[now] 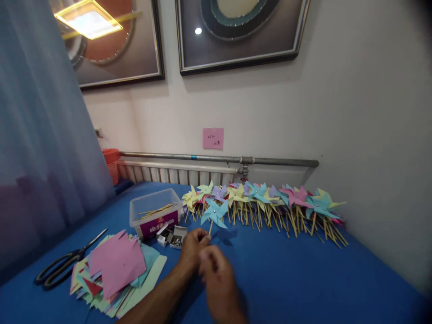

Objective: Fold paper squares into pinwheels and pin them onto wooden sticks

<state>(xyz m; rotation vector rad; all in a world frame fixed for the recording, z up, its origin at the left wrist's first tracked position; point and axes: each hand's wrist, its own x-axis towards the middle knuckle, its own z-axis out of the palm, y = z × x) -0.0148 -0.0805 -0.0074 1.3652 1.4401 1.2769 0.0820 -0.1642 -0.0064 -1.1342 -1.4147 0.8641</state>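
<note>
The blue table (286, 279) filled the lower view, and everything else is placed from it. Along its far edge, against the wall, lay a long row of finished paper pinwheels (270, 204) on wooden sticks. On its left part sat a loose stack of coloured paper squares (116, 267), pink on top, with black scissors (64, 263) just left of the stack. Behind the stack stood a clear plastic box (155, 216) holding a few sticks, and two small open boxes of pins (172, 236) beside it.

Near the table's middle, the left hand (192, 247) reached forward, forearm stretched out, fingers pinched shut on the stick of a blue pinwheel (215, 212) — held upright. The right hand (219, 279) hovered just beside it, blurred — I cannot tell how its fingers stood.
</note>
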